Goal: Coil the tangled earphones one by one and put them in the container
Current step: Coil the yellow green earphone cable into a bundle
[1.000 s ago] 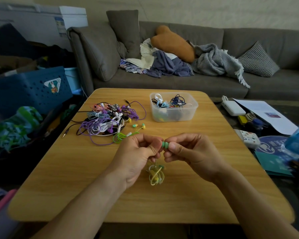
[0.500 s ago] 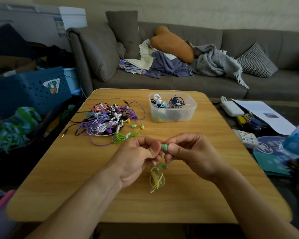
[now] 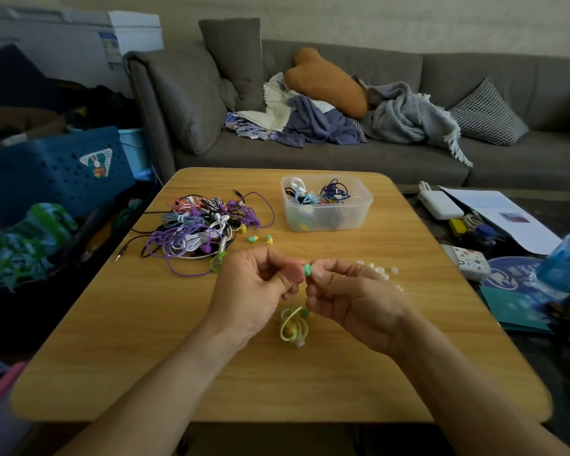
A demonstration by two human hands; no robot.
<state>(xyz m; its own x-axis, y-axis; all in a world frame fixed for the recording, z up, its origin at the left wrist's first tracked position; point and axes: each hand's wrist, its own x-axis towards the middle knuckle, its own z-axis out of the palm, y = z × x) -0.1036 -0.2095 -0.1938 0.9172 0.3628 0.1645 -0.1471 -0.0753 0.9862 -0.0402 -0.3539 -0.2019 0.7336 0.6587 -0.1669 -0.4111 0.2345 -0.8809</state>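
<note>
Over the middle of the wooden table (image 3: 145, 340), my left hand (image 3: 254, 287) and my right hand (image 3: 352, 297) meet, pinching a green earbud (image 3: 307, 270) between their fingertips. A yellow-green earphone coil (image 3: 293, 324) hangs below them, just above the table. A tangled pile of purple, white, blue and black earphones (image 3: 198, 230) lies at the far left of the table. The clear plastic container (image 3: 326, 218) stands at the far centre, with several coiled earphones inside. A green earphone with loose buds (image 3: 260, 239) lies beside the pile.
Small white pieces (image 3: 380, 269) lie on the table right of my right hand. A grey sofa (image 3: 375, 153) with cushions and blankets stands behind. A blue crate (image 3: 46, 172) sits at the left. Papers, a charger and a blue bottle (image 3: 566, 264) lie at the right.
Both hands have stayed together on the green earbud. The hanging coil has swung slightly lower and to the right. The view has shifted a little.
</note>
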